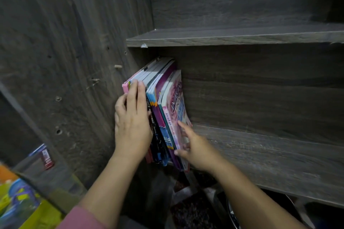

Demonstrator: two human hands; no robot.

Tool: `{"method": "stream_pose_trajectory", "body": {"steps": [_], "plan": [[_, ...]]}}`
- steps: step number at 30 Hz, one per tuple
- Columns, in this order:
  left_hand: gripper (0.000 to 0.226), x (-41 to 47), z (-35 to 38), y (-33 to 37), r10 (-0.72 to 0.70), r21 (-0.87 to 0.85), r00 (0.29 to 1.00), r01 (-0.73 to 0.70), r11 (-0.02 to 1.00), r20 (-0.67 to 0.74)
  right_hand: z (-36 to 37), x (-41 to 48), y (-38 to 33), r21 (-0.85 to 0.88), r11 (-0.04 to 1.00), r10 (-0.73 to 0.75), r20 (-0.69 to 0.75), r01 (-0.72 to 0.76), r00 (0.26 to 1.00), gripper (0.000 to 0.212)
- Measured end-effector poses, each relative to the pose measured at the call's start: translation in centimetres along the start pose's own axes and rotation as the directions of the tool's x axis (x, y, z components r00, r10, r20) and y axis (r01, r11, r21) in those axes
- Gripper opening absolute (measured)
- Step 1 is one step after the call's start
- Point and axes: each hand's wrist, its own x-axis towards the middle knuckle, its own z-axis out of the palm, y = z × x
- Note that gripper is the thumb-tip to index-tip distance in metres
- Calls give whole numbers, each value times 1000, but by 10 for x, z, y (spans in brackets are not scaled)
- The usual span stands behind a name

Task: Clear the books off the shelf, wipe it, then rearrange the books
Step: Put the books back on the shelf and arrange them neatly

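Several thin colourful books stand upright at the left end of a dark wooden shelf, leaning against its left wall. My left hand lies flat with straight fingers over the spines of the leftmost books, its fingertips at their top edge. My right hand touches the rightmost pink and white book, thumb at the lower spine and fingers along its cover. The bottoms of the leftmost books are hidden behind my left hand.
The rest of the shelf to the right of the books is bare wood. Another shelf board lies above. Colourful items sit at the lower left, and dark objects lie below the shelf.
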Motion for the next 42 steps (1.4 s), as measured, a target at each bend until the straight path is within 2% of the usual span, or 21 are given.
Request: {"method": "stream_pose_trajectory", "body": {"steps": [3, 5, 10, 15, 19, 22, 27, 31, 34, 38, 40, 42], "plan": [[77, -7, -4, -9, 64, -34, 996, -62, 998, 59, 9, -1, 17, -103, 992, 87, 78, -78, 993, 110], [78, -8, -6, -14, 93, -36, 992, -90, 995, 88, 18, 2, 25, -114, 989, 109, 98, -97, 989, 117], [88, -7, -1, -13, 68, -8, 995, -67, 998, 72, 34, 16, 29, 7, 996, 94, 27, -94, 995, 119], [86, -4, 7, -9, 17, 5, 1000, -17, 1000, -10, 52, 27, 27, 115, 991, 70, -57, -63, 996, 117], [89, -6, 7, -9, 13, -60, 1000, -14, 998, -4, 47, 30, 32, 152, 987, 52, -39, -46, 998, 128], [89, -9, 7, -12, 35, -109, 999, -33, 993, 18, 35, 30, 32, 87, 996, 24, 38, -27, 999, 135], [66, -17, 13, -15, 57, -136, 998, -52, 989, 37, 28, 38, 29, -17, 999, -44, 40, 45, 998, 134], [77, -18, 25, -11, 67, -130, 988, -48, 990, 140, 31, 38, 29, -72, 995, -66, 29, 68, 997, 131], [80, -20, 27, -8, 67, -139, 985, -45, 989, 158, 23, 35, 27, -112, 993, -39, 52, 44, 998, 134], [69, -17, 19, -13, 125, -256, 991, -107, 961, 56, 0, 31, 27, -235, 970, -37, 81, 55, 996, 127], [65, -14, 18, -16, 160, -232, 987, -159, 960, -17, -11, 29, 27, -286, 956, -52, 43, 62, 998, 115], [72, -12, 22, -16, 202, -165, 979, -201, 966, -15, -18, 27, 27, -322, 945, -50, 7, 50, 999, 105]]}}
